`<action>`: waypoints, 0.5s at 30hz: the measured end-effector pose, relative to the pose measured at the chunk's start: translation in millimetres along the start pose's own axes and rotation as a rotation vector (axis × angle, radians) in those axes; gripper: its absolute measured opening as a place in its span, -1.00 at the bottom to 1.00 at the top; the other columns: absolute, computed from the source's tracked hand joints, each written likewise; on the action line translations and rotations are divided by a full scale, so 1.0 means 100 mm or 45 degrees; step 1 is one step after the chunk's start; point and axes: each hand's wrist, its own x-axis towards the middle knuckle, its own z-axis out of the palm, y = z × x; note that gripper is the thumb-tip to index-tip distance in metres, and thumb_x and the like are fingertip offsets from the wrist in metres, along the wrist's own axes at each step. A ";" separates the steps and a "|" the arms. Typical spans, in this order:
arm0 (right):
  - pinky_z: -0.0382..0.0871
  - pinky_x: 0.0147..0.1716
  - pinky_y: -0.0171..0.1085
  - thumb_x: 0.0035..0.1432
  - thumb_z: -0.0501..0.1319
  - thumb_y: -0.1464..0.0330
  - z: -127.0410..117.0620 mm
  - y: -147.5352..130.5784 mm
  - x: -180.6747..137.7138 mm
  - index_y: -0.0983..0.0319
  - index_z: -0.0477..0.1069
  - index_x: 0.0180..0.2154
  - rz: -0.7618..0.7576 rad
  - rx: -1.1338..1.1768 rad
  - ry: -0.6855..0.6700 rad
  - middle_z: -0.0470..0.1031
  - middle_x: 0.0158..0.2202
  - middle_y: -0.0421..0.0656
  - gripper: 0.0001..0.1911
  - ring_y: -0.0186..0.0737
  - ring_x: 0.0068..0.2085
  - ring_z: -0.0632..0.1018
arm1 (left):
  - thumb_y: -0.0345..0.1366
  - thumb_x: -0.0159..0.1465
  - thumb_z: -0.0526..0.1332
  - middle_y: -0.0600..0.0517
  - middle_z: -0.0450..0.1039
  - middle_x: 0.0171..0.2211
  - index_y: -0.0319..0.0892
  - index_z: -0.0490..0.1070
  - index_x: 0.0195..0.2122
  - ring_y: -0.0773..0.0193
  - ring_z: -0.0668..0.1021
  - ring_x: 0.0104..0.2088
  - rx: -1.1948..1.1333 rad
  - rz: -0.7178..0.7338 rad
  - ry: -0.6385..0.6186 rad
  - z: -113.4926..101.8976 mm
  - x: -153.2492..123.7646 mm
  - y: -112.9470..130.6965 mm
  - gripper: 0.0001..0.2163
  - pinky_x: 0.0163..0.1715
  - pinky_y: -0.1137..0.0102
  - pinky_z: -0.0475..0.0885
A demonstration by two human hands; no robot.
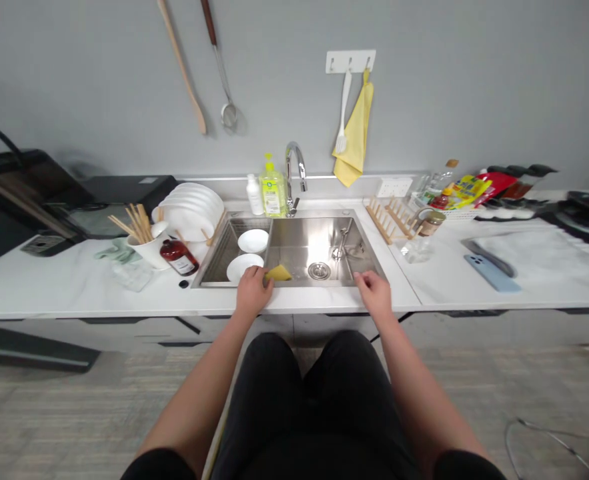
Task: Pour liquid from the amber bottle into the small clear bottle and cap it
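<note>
My left hand (253, 291) rests at the front rim of the steel sink (294, 283), fingers curled. Just beside its thumb is a yellow sponge (278, 273); I see no clear grip on it. At the right front corner of the sink my right hand (374, 292) is also curled, with nothing showing in it. Two white bowls are in the left part of the sink: the nearer bowl (243, 267) sits right beyond my left hand, the farther bowl (253, 241) behind it. A drain (319, 270) shows in the basin between my hands.
Behind the sink stand a faucet (295, 167), a yellow-green soap bottle (273, 190) and a white bottle (255, 195). To the left are stacked plates (187, 210), a brown bottle (179, 258) and a utensil cup (150, 252). Rightward are a wooden rack (393, 217) and a phone (494, 273).
</note>
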 end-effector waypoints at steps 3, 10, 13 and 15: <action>0.12 -0.34 -0.16 0.58 0.14 -0.10 0.35 -0.61 -0.06 0.13 0.51 -0.39 -0.237 -0.197 -0.359 0.61 -0.44 -0.06 -0.41 -0.05 -0.37 0.54 | -0.28 0.43 0.25 -0.17 0.56 -0.23 -0.08 0.50 -0.23 -0.10 0.60 -0.05 0.014 -0.099 0.092 -0.09 -0.05 -0.05 -0.92 0.06 0.06 0.52; 0.06 -0.35 -0.19 0.55 0.18 -0.08 0.63 -0.93 -0.04 0.14 0.53 -0.43 -0.360 -0.267 -0.542 0.62 -0.44 -0.08 -0.41 -0.07 -0.35 0.55 | -0.25 0.43 0.23 -0.16 0.47 -0.12 -0.14 0.41 -0.09 -0.14 0.55 0.03 0.126 -0.455 0.570 -1.16 -0.35 -1.03 -0.89 0.21 -0.08 0.46; 0.14 -0.34 -0.20 0.50 0.18 -0.13 0.59 -0.79 -0.02 0.14 0.50 -0.44 -0.328 -0.016 -0.541 0.55 -0.48 -0.15 -0.41 -0.10 -0.39 0.52 | -0.25 0.24 0.47 -0.16 0.44 0.05 -0.18 0.36 0.03 -0.17 0.51 0.19 0.149 -0.783 0.899 -1.76 -0.41 -1.74 -0.59 0.37 -0.14 0.39; 0.19 -0.34 -0.20 0.45 0.17 -0.21 0.59 -0.73 0.01 0.13 0.47 -0.44 -0.268 0.151 -0.511 0.49 -0.51 -0.18 -0.36 -0.11 -0.41 0.48 | -0.25 0.10 0.62 -0.13 0.41 0.10 -0.18 0.30 0.07 -0.15 0.47 0.25 -0.028 -1.023 0.900 -2.03 -0.37 -2.13 -0.37 0.42 -0.13 0.38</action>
